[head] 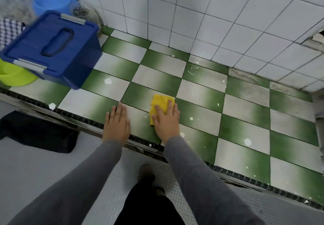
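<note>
We press our right grip [165, 119], fingers straight, flat on the yellow cloth [160, 103] on the green-white tiled surface [245, 105] near its front edge; left grip [116, 121] lies flat, fingers together, near the cloth, not touching.

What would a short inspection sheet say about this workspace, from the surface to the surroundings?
Surface: green-and-white tiled ledge, many white splashes.
Job's things: yellow cloth, flat on the tiles.
Clutter: blue lidded box, light blue tub, green basin, steel scourer, all far left.
Hands: right hand presses flat on the cloth; left hand rests flat on bare tile beside it.
Cables: nothing seen.
Surroundings: white tiled wall behind; dark cloth on the grey floor.
</note>
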`<state>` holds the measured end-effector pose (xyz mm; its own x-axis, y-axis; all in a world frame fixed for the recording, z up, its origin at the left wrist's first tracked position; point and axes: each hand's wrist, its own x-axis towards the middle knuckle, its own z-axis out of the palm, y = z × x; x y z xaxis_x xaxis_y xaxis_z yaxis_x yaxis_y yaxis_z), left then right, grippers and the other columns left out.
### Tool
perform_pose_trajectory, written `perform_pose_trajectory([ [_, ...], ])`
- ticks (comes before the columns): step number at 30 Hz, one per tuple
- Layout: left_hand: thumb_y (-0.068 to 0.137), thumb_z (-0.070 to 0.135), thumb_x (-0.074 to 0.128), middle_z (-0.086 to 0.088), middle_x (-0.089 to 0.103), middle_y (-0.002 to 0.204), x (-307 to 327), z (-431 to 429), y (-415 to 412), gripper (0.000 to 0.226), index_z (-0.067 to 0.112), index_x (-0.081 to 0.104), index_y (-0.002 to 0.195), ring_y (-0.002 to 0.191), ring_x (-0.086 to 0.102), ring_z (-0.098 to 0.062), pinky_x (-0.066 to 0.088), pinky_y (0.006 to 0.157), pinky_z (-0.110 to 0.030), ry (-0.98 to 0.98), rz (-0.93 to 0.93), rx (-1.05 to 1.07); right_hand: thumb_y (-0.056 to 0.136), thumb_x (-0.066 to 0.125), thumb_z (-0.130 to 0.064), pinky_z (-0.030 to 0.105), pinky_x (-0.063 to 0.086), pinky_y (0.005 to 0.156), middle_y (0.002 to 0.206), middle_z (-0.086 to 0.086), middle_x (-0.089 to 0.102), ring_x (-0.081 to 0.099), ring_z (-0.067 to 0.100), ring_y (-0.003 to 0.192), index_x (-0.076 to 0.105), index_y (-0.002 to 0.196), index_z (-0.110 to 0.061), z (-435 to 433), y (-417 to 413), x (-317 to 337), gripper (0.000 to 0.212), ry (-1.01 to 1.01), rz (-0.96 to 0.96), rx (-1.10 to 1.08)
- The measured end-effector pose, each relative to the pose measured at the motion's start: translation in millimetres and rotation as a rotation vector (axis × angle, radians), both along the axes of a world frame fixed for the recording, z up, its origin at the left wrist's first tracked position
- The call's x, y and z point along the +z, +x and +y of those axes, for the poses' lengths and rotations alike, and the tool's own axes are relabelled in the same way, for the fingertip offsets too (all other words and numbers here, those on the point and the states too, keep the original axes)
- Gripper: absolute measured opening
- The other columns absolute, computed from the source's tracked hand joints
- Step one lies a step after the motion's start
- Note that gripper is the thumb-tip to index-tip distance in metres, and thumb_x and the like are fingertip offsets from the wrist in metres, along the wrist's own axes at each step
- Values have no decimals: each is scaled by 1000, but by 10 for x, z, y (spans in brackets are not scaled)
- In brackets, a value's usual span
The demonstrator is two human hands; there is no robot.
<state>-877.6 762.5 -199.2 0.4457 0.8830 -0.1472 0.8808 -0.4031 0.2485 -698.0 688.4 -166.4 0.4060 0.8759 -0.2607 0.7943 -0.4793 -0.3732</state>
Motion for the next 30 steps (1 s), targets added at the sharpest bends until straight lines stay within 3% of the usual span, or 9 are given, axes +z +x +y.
perform_pose_trajectory([
  [3, 95, 41, -2, -8, 11, 165, -50, -50, -20, 72, 8, 13, 157, 153, 11, -28, 6, 123, -45, 0, 8, -20, 95, 36, -45, 60, 40, 106, 150, 25, 44, 45, 51, 134, 69, 122, -25, -116, -306, -92, 47, 36, -83, 58],
  [5, 94, 42, -3, -9, 11, 165, -53, -57, -5, 73, 8, 14, 157, 153, 11, -29, 6, 122, -45, 6, 2, -16, 90, 43, -38, 57, 47, 100, 143, 22, 54, 54, 47, 126, 72, 111, -27, -277, -305, -137, 37, 47, -102, 114],
  [7, 93, 42, -5, -9, 9, 165, -60, -47, 6, 75, 9, 12, 157, 153, 8, -28, 5, 123, -44, 15, -2, -17, 84, 62, -25, 59, 45, 101, 144, 22, 53, 54, 47, 128, 72, 112, -26, -440, -90, -215, 29, 106, -133, 143],
  [9, 92, 43, -7, -8, 5, 166, -66, -45, 11, 75, 10, 7, 157, 153, 4, -26, 2, 123, -43, 18, 14, -23, 79, 73, -16, 61, 40, 106, 150, 24, 45, 48, 50, 132, 67, 123, -25, -591, 240, -310, 45, 154, -202, 63],
  [12, 92, 41, -6, -7, 3, 166, -55, -59, 9, 73, 10, 5, 157, 153, 2, -25, -1, 123, -40, 32, 21, -46, 100, 51, -19, 55, 18, 121, 165, 21, 11, 15, 47, 149, 40, 152, -29, -682, 579, -291, 55, 59, -173, -157],
  [15, 94, 39, -2, -6, 2, 166, -62, -75, 22, 70, 10, 6, 158, 154, 1, -23, -3, 122, -38, 24, 21, -53, 104, 41, -22, 53, 3, 122, 166, 20, -9, -4, 46, 151, 21, 158, -32, -516, 408, -251, 59, 20, -130, -247],
  [22, 91, 45, -4, -8, 8, 166, -80, -135, 211, 78, 11, 16, 158, 154, 6, -25, 1, 123, -40, 14, 0, -96, 88, 37, -32, 55, 41, 107, 154, 23, 40, 46, 47, 135, 58, 139, -31, -583, -200, -272, 55, 103, -127, 55],
  [25, 97, 39, 2, -7, 1, 166, -67, -193, 272, 68, 11, 9, 159, 154, 1, -24, -3, 123, -39, 7, 29, -88, 90, 38, -31, 56, 39, 109, 156, 21, 37, 42, 46, 138, 51, 145, -33, -1005, 210, -306, 57, 107, -152, 20],
  [30, 107, 27, 20, -8, -3, 166, -36, -229, 294, 56, 11, 4, 158, 154, -2, -24, -3, 123, -39, 15, 59, -77, 104, 38, -27, 56, 18, 119, 164, 25, 11, 15, 49, 148, 39, 153, -28, -1554, 1241, -307, 50, 113, -148, -474],
])
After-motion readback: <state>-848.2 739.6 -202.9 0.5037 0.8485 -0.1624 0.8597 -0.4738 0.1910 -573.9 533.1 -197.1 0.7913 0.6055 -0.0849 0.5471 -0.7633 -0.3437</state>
